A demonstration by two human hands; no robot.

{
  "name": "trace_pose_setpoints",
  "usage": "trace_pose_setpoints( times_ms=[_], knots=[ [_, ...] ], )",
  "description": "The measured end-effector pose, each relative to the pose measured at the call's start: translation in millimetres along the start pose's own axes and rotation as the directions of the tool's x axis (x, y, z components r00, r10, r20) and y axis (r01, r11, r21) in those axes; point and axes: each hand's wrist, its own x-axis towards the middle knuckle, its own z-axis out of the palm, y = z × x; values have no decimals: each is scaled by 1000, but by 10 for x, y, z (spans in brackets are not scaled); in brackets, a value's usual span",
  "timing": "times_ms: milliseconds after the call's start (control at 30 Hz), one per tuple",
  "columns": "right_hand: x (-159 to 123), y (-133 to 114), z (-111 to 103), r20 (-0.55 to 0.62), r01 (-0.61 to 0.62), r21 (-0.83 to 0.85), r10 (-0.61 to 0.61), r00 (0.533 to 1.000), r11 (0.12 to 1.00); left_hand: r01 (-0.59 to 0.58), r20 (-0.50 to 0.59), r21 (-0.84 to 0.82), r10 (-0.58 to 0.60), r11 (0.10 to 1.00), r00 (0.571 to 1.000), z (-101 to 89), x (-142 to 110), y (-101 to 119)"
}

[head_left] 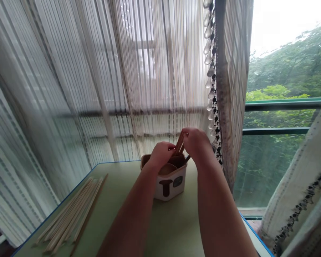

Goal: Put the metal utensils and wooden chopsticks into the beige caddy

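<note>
A white and brown utensil holder (173,191) stands on the table in front of me, with a dark pattern on its side. Above its rear right part, my right hand (199,144) is closed around the upper ends of several brown chopsticks (179,142), which slant down into the holder. My left hand (162,155) reaches over the holder's rim, fingertips at the lower part of the same chopsticks; whether it grips them is hard to make out. Inside the holder, a rounded brown utensil (168,169) shows below my left hand. A dark handle (187,158) sticks out at the right rim.
A loose bundle of pale chopsticks (72,214) lies on the left of the pale green table (109,200), with one browner stick along its right side. Striped sheer curtains (96,78) hang behind the table. A green railing (278,105) and trees show through the window at right.
</note>
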Motion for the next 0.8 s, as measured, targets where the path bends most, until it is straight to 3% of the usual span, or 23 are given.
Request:
trace_pose_setpoints(
  times_ms=[233, 500, 800],
  knots=[
    [28, -7, 30, -43, 47, 84, -43, 998, 995, 1, 23, 51, -2, 999, 1000, 10, 4, 24],
    [24, -7, 25, 49, 18, 42, -20, 999, 999, 9, 13, 92, -10, 996, 1000, 20, 4, 33],
    [4, -13, 8, 22, 44, 30, -45, 999, 999, 25, 20, 91, -27, 996, 999, 20, -5, 35]
  ],
)
